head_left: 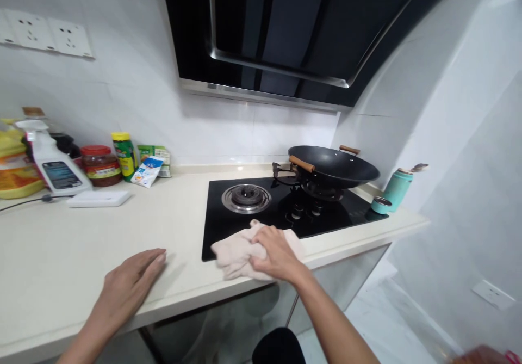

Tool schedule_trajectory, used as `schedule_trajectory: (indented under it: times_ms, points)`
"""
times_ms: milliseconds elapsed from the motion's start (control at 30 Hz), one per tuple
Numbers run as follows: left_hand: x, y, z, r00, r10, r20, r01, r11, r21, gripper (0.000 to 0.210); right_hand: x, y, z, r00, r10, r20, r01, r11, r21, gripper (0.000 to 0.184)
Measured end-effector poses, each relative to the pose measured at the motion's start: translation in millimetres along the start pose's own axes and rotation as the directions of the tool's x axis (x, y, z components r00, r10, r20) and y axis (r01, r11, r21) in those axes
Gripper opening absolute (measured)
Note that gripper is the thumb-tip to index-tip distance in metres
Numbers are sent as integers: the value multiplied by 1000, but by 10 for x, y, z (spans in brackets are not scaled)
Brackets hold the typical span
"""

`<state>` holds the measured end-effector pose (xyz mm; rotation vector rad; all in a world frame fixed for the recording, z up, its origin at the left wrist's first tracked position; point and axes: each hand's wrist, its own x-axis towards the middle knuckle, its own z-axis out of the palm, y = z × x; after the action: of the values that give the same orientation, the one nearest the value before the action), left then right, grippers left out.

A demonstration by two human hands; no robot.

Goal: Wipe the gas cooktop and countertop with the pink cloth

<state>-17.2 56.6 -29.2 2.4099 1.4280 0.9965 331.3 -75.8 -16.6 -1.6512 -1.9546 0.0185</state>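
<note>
My right hand [275, 252] is closed on a pale pink cloth [234, 252], its fingers bunching the fabric. The cloth lies over the front edge of the black glass stove [214, 217] and spreads onto the pale counter rim, with one corner hanging over. To the left, my left hand [132, 279] rests on the countertop [175, 211] with fingers stretched out and holds nothing. Behind the cloth is the bare left burner [247, 198]. A black wok [338, 165] with wooden handles sits over the right burner, beyond two knobs [305, 210].
Along the left wall stand a spray bottle [57, 160], a red-lidded jar [101, 167], a yellow-capped container [124, 154] and packets [149, 171]. A white box [99, 198] lies before them. A teal holder [397, 190] and cup [381, 205] stand right. The range hood [261, 26] hangs overhead.
</note>
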Motion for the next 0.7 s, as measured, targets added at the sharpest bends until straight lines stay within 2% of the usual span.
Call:
schedule_trajectory:
  times_ms: [133, 333, 433, 533, 633, 700]
  points:
    - [-6, 65, -53, 999, -28, 35, 27, 999, 35, 47, -276, 642, -337, 979, 186, -86, -196, 974, -118, 28]
    - [14, 99, -41, 998, -42, 50, 40, 998, 40, 46, -649, 1470, -666, 887, 404, -222, -452, 858, -245, 32]
    - [21, 76, -26, 997, -53, 56, 51, 998, 41, 47, -843, 1819, -839, 802, 517, -300, -587, 774, -236, 35]
    - [20, 43, -21, 996, -50, 70, 46, 998, 50, 47, -1021, 2069, -1054, 679, 649, -343, -732, 637, -242, 37]
    - [14, 14, -18, 996, -42, 79, 39, 998, 44, 49, -1164, 2139, -1242, 568, 732, -377, -823, 509, -253, 43]
    - [10, -1, -11, 996, -41, 82, 37, 998, 43, 50, -1256, 2082, -1317, 520, 750, -409, -854, 454, -253, 44]
